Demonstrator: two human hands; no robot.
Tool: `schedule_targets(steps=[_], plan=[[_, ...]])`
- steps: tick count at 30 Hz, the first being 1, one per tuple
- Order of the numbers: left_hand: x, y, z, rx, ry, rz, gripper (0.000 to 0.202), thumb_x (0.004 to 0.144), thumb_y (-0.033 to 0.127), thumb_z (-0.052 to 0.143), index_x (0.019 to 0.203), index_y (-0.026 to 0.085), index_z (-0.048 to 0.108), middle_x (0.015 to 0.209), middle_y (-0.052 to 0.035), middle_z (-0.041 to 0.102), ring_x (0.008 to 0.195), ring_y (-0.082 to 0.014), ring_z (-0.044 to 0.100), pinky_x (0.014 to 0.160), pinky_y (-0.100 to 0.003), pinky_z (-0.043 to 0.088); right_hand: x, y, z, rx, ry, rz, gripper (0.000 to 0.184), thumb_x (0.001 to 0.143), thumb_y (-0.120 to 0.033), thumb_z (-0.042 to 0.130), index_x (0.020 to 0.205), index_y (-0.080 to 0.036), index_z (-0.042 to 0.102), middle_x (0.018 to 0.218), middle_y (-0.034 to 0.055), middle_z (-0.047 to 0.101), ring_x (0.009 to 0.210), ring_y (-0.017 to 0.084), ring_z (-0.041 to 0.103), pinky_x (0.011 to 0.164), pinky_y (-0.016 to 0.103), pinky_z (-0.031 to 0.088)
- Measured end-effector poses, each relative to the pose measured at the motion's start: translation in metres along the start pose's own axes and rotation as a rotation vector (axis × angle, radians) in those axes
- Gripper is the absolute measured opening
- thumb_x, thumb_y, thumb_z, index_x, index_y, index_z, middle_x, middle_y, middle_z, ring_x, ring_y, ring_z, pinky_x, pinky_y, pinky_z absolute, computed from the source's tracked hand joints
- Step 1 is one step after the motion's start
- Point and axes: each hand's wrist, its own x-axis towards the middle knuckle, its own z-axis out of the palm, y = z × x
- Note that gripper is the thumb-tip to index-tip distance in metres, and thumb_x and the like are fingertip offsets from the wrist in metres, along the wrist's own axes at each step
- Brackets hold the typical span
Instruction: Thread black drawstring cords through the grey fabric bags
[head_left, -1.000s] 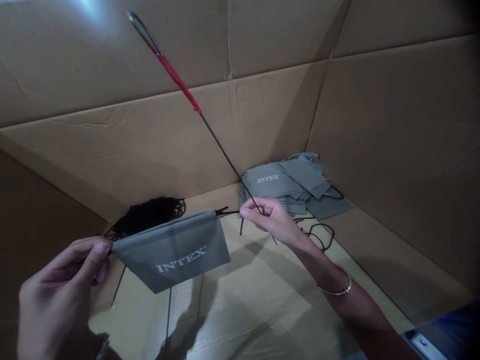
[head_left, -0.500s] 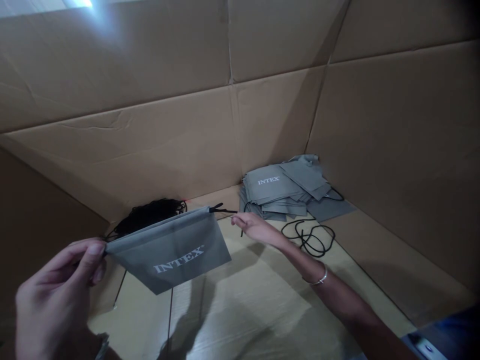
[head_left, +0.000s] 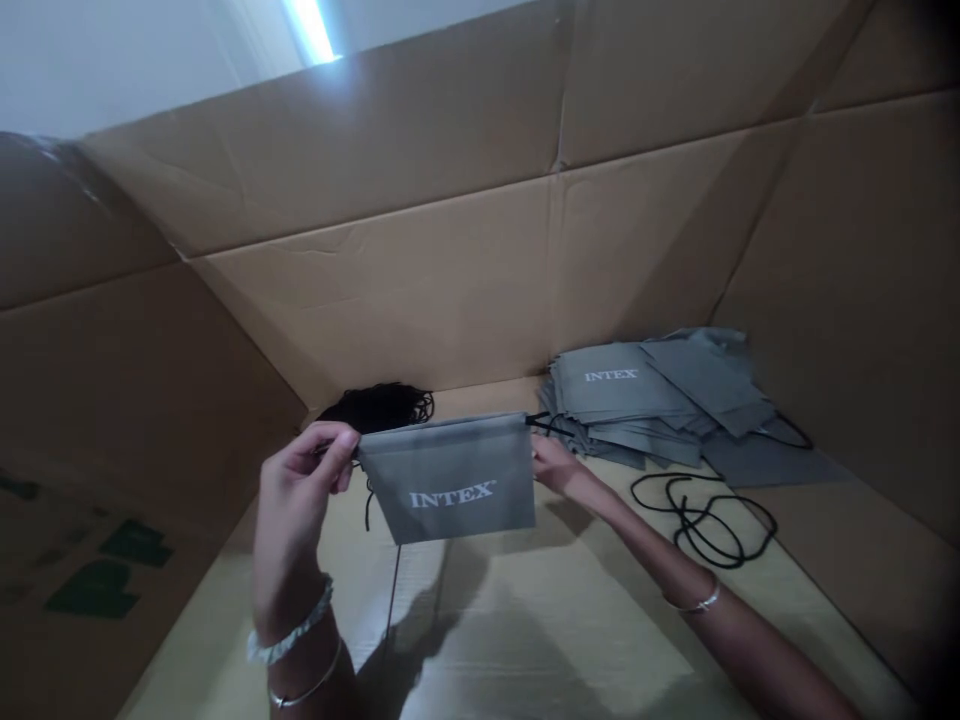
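Two hands, one grey pouch point(head_left: 454, 480) stretched between them

Pinched at its upper left corner by the left hand point(head_left: 300, 490), thumb against forefinger, other fingers curled. Hung flat above the cardboard floor point(head_left: 525, 640), logo facing the camera, probably pulled by both top corners to hold the hem straight. Backed by a black cord bundle point(head_left: 382, 405) against the rear wall. Gripped at the upper right corner by the right hand point(head_left: 551, 462), fingers closed beside the cord end, partly hidden. Flanked further right by stacked pouches point(head_left: 645, 395) and a loose cord point(head_left: 705, 510). Open floor below; walled on three sides.
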Motion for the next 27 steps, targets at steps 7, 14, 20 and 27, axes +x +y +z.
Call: schedule_targets(steps=[7,14,20,27], plan=[[0.0,-0.002,0.011,-0.111,-0.038,-0.003,0.015,0.084,0.031,0.066,0.079,0.016,0.065,0.053,0.0046,0.044,0.049,-0.007,0.037,0.048,-0.019,0.029,-0.028,-0.093,0.001,0.455,0.095,-0.023,0.055,0.083,-0.069,0.053,0.101,-0.02,0.071,0.086,0.0055,0.067,0.072,0.015,0.059,0.062,0.026,0.047],[-0.001,-0.002,0.0,-0.104,0.055,0.007,0.018,0.084,0.036,0.068,0.083,0.018,0.067,0.053,0.0042,0.043,0.054,-0.0083,0.038,0.051,-0.02,0.031,-0.036,-0.111,0.013,0.495,0.138,-0.06,0.032,0.081,-0.046,0.066,0.083,-0.014,0.069,0.072,0.0054,0.065,0.06,0.013,0.053,0.055,0.025,0.038],[-0.003,0.001,-0.008,-0.113,0.098,-0.014,0.018,0.081,0.037,0.071,0.083,0.019,0.068,0.052,0.0042,0.044,0.053,-0.0083,0.037,0.049,-0.02,0.03,-0.034,-0.113,0.014,0.556,0.066,0.017,0.021,0.078,-0.035,0.07,0.074,-0.016,0.064,0.074,0.0062,0.062,0.066,0.015,0.055,0.053,0.025,0.037],[-0.003,0.005,-0.008,-0.117,0.142,-0.031,0.015,0.079,0.033,0.072,0.082,0.019,0.069,0.055,0.0035,0.047,0.053,-0.0083,0.039,0.048,-0.021,0.03,-0.035,-0.113,0.008,0.58,0.092,0.048,0.018,0.076,-0.032,0.071,0.073,-0.017,0.06,0.069,0.0039,0.061,0.064,0.013,0.053,0.053,0.025,0.035]])
